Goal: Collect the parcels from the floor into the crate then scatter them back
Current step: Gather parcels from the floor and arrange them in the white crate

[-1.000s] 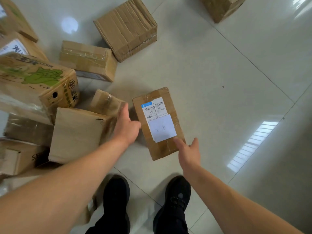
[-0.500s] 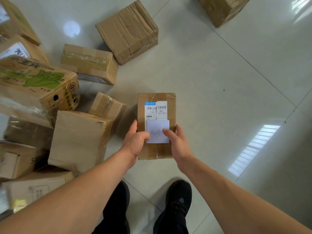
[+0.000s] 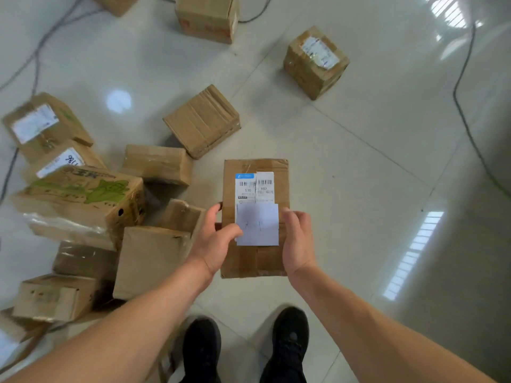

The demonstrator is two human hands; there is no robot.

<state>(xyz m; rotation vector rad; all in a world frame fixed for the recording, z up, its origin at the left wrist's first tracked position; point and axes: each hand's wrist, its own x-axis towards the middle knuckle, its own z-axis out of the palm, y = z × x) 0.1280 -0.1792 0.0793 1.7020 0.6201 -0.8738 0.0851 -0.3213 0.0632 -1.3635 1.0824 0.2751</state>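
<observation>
A flat brown parcel [image 3: 255,258] with barcode labels and a white paper slip on top is held in the air above the floor, in front of me. My left hand [image 3: 214,241] grips its left edge, thumb over the top face. My right hand [image 3: 297,241] grips its right edge. Several other cardboard parcels lie on the floor: a pile at the left with a green-printed box [image 3: 83,197], a plain box [image 3: 203,121] beyond the held one, and a labelled cube [image 3: 315,62] at the far right. No crate is in view.
The floor is glossy pale tile [image 3: 359,189]. Dark cables [image 3: 467,120] run along the right side and the far left. Another box [image 3: 207,17] stands at the top. My two black shoes [image 3: 287,344] are at the bottom.
Both hands closed on the labelled parcel and lifted it off the floor. The view has pulled back and tilted up, so more of the floor and farther boxes show.
</observation>
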